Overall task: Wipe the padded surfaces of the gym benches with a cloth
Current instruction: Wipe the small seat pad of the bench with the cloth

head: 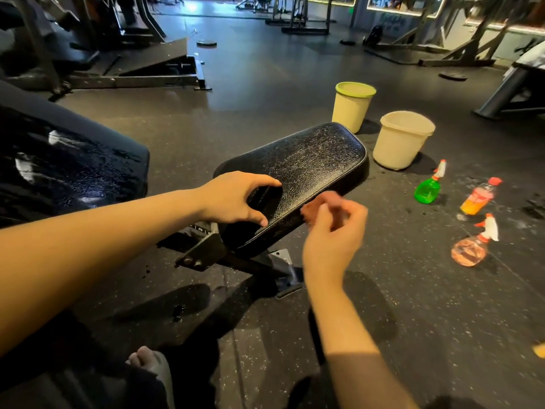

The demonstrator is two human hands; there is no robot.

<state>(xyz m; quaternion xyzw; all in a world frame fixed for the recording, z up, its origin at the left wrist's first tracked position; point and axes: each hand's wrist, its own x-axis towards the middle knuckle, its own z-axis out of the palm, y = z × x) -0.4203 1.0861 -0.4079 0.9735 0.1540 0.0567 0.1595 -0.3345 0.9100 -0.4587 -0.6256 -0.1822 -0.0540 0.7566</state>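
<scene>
Black, glossy vinyl back pad (67, 163) at far left glistens with a wet film, which suggests it has been sprayed or wiped already. Just right of it, the left hand (233, 199) rests on the near end of the black textured seat pad (298, 172), thumb and fingers spread, holding nothing. The pad is beaded all over with droplets, so its wiping appears barely begun. Right of that hold, the right hand (333, 234), motion-blurred, pinches a small reddish-brown cloth (312, 209) at the pad's near edge. Beyond the grip stand two cream plastic buckets (401, 140); right of it lie a green spray bottle (427, 188) and a pink spray bottle (472, 246).
</scene>
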